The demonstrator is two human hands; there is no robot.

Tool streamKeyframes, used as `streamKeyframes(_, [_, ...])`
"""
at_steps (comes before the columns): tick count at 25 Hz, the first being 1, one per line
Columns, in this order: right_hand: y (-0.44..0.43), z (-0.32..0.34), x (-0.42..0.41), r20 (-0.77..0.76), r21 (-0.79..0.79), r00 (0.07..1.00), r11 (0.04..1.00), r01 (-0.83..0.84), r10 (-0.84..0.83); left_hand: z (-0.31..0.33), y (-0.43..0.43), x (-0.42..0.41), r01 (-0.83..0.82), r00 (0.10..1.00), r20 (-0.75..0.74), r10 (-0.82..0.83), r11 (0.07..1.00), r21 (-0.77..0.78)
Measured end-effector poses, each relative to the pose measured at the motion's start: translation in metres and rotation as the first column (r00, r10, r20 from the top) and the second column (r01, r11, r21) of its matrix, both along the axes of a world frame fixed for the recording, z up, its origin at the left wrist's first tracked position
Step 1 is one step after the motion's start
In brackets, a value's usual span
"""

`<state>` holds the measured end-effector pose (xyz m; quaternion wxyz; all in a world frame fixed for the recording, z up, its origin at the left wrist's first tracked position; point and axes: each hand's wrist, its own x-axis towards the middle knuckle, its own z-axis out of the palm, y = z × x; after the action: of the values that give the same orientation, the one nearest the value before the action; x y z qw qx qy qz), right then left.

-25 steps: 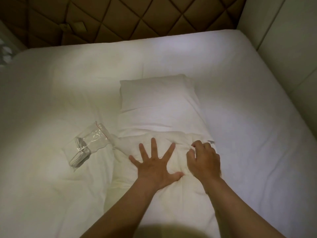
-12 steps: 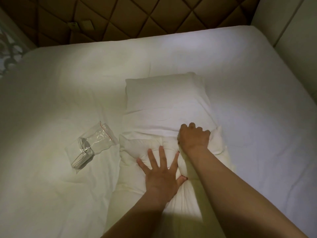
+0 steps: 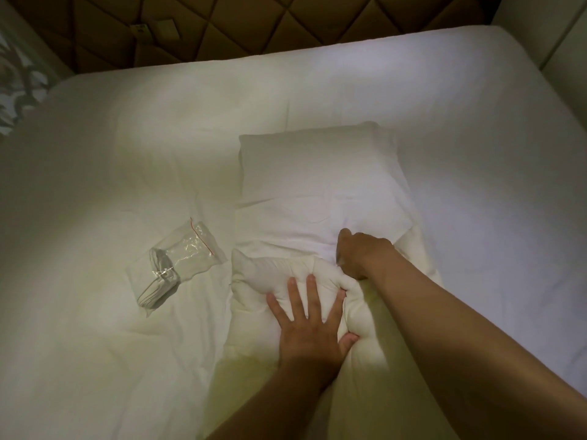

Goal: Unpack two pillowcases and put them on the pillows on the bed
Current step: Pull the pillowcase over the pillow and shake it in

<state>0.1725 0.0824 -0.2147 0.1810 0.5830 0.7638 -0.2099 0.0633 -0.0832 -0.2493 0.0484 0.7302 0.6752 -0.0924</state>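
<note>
While the left hand [image 3: 313,331] presses flat on the bare cream end of the pillow [image 3: 263,274], fingers straight and spread, the right hand [image 3: 362,254] curls its fingers tight on the open edge of the white pillowcase [image 3: 320,185]. That pillowcase covers the far part of the pillow, which lies lengthwise on the bed [image 3: 476,154]. Just left of the pillow lies a clear plastic bag [image 3: 178,265] with a red strip. A brown padded headboard [image 3: 222,23] stands behind.

The one head-worn camera looks forward and steeply down, close above the wide white-sheeted bed [image 3: 95,312], facing its brown diamond-quilted padded headboard [image 3: 286,30].
</note>
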Motion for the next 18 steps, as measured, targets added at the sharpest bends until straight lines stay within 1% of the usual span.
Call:
streamKeyframes(2, [0.000,-0.002,-0.007,0.037,0.054,0.999,0.998,-0.014,0.012,-0.001,0.004,-0.004,0.026,0.999,-0.042,-0.026,1.000,0.001])
streamKeyframes(4, [-0.001,-0.005,-0.011,0.047,0.161,0.997,0.985,-0.061,0.055,0.000,0.006,-0.008,0.032,0.998,-0.050,-0.032,0.999,-0.002])
streamKeyframes(6, [-0.004,-0.008,-0.010,0.050,0.232,0.993,0.966,-0.117,0.109,0.001,0.009,-0.008,0.034,0.998,-0.059,-0.034,0.999,-0.003])
streamKeyframes(8, [-0.009,-0.009,-0.004,0.046,0.284,0.993,0.951,-0.121,0.112,-0.001,0.009,-0.006,0.040,0.997,-0.063,-0.041,0.999,-0.016])
streamKeyframes(9, [-0.012,-0.010,-0.003,0.036,0.347,0.994,0.932,-0.106,0.100,0.001,0.010,-0.006,0.040,0.998,-0.055,-0.040,0.999,-0.008])
streamKeyframes(11, [-0.020,-0.007,-0.004,0.015,0.495,1.000,0.869,-0.027,0.022,0.001,0.009,-0.007,0.038,0.997,-0.060,-0.038,0.999,-0.008])
streamKeyframes(12, [-0.021,-0.004,-0.006,-0.027,0.582,0.999,0.812,0.035,-0.024,0.001,0.009,-0.007,0.033,0.997,-0.063,-0.034,0.999,-0.016])
streamKeyframes(13, [-0.018,0.000,-0.005,-0.074,0.681,0.996,0.727,0.089,-0.053,0.001,0.009,-0.007,0.028,0.998,-0.062,-0.029,0.999,-0.027])
streamKeyframes(14, [-0.013,0.008,-0.001,-0.109,0.742,0.992,0.658,0.125,-0.064,0.004,0.009,-0.007,0.019,0.998,-0.057,-0.021,0.999,-0.033])
streamKeyframes(15, [-0.008,0.017,0.006,-0.127,0.754,0.990,0.643,0.133,-0.056,0.007,0.010,-0.007,0.013,0.998,-0.059,-0.015,0.999,-0.050])
streamKeyframes(16, [-0.005,0.027,0.015,-0.125,0.733,0.990,0.666,0.136,-0.065,0.010,0.011,-0.006,0.007,0.998,-0.061,-0.012,0.997,-0.080])
streamKeyframes(18, [-0.008,0.039,0.044,-0.072,0.680,0.985,0.714,0.164,-0.158,0.013,0.012,-0.005,-0.010,0.999,-0.046,0.005,0.992,-0.127])
